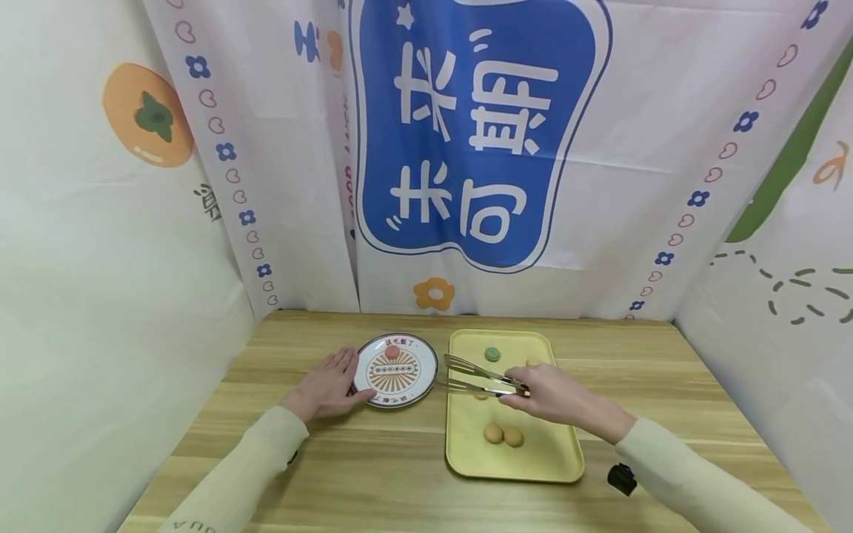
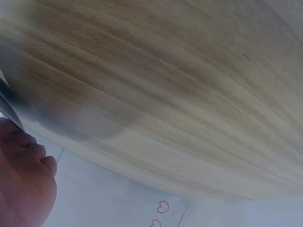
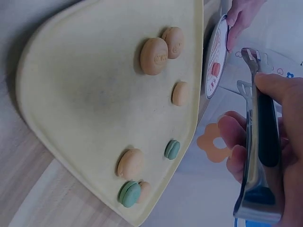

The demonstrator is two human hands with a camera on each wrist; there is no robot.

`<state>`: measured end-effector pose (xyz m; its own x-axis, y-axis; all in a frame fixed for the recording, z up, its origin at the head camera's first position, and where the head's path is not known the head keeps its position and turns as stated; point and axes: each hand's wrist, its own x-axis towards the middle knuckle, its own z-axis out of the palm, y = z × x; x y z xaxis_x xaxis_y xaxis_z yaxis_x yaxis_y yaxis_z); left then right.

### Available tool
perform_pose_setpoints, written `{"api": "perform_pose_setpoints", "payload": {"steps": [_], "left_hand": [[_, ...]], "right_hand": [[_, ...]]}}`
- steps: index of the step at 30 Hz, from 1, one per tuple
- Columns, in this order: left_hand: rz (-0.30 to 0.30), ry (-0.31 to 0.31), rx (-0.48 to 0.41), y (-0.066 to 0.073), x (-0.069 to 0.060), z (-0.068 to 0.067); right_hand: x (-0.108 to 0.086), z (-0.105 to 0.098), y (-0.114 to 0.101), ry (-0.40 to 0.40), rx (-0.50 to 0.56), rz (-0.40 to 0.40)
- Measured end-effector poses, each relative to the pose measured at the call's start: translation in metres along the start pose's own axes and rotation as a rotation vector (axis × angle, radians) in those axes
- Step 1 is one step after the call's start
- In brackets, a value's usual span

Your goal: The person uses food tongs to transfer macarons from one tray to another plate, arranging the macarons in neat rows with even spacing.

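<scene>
My left hand (image 1: 332,386) lies with straight fingers against the left rim of a round white plate (image 1: 426,370), which bears one pink macaron (image 1: 392,352). My right hand (image 1: 556,397) grips metal tongs (image 1: 476,370) with dark handle parts, seen closely in the right wrist view as tongs (image 3: 258,142). The tong tips are apart with nothing visible between them, pointing toward the plate at the tray's left edge. Beneath the right hand is a yellow tray (image 1: 513,468) with several macarons, among them a green one (image 1: 492,354) and two tan ones (image 1: 493,434) touching each other.
The wooden table (image 1: 373,481) has a patterned cloth (image 1: 300,222) hanging behind it and white cloth at both sides. A small black object (image 1: 622,479) shows below the right sleeve. Another green macaron (image 3: 129,194) lies near a tray corner in the right wrist view.
</scene>
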<state>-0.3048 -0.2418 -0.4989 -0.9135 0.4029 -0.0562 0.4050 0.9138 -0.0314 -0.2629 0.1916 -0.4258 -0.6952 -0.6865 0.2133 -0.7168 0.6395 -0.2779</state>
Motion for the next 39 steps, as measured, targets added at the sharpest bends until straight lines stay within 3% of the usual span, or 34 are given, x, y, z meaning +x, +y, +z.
{"api": "perform_pose_setpoints", "payload": {"steps": [10, 18, 26, 39], "left_hand": [[-0.003, -0.029, 0.000, 0.000, 0.001, 0.000], [-0.009, -0.005, -0.004, 0.002, 0.001, -0.001], [-0.013, 0.000, -0.021, 0.000, 0.000, 0.001], [-0.013, 0.007, -0.029, 0.001, 0.000, 0.003]], "right_hand": [[-0.023, -0.002, 0.005, 0.035, -0.007, -0.021], [-0.042, -0.003, 0.008, 0.029, -0.021, -0.019], [-0.058, 0.004, 0.011, 0.048, -0.042, -0.068], [-0.090, 0.012, 0.016, 0.131, -0.045, -0.028]]}}
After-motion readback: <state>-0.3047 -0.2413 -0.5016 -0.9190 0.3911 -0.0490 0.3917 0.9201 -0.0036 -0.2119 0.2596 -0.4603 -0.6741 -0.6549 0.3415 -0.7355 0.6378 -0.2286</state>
